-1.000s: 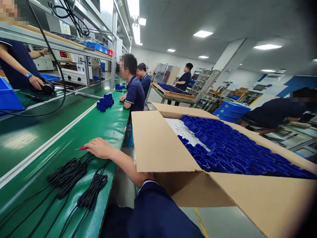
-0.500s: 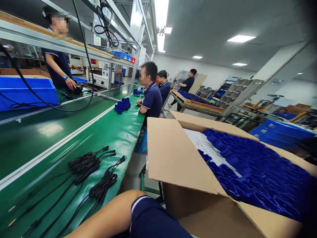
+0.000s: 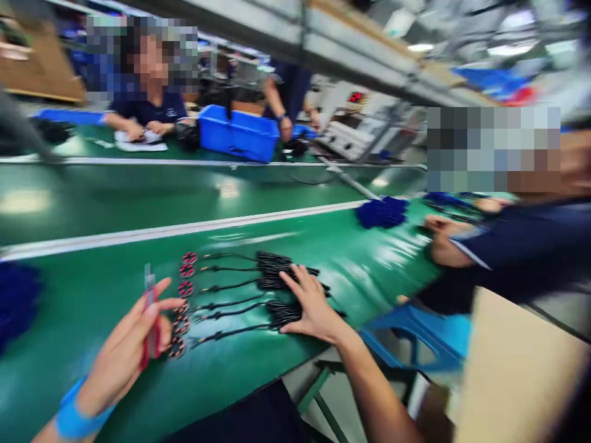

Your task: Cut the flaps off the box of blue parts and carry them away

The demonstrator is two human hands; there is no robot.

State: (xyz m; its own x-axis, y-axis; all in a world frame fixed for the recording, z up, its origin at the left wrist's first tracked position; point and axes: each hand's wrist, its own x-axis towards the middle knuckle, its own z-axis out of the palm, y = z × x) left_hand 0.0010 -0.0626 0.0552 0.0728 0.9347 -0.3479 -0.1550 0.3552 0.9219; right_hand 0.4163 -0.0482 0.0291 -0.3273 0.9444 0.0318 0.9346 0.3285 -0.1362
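My left hand [image 3: 127, 347], with a blue band [image 3: 80, 409] on its wrist, is closed on scissors [image 3: 151, 320] with red handles and blades pointing away from me. Just right of it runs a column of small ring-shaped pieces [image 3: 185, 288] in red, black and orange. My right hand [image 3: 314, 304] lies with fingers spread over several coiled black cables [image 3: 284, 312], touching them. Their thin ends stretch left toward the rings. Whether its fingertips press on any one cable I cannot tell, as the picture is blurred.
The green bench [image 3: 101, 258] carries dark blue piles at its left [image 3: 18, 304] and farther along [image 3: 382, 212]. A co-worker's arm [image 3: 443, 240] rests on it at right. Nearby are a blue stool [image 3: 425, 338] and a cardboard box flap [image 3: 517, 369]. A metal shelf beam [image 3: 277, 31] crosses overhead.
My view has swung left from the cardboard box to the bench. Both my hands and the scissors have come into sight; my right hand now lies on the cables.
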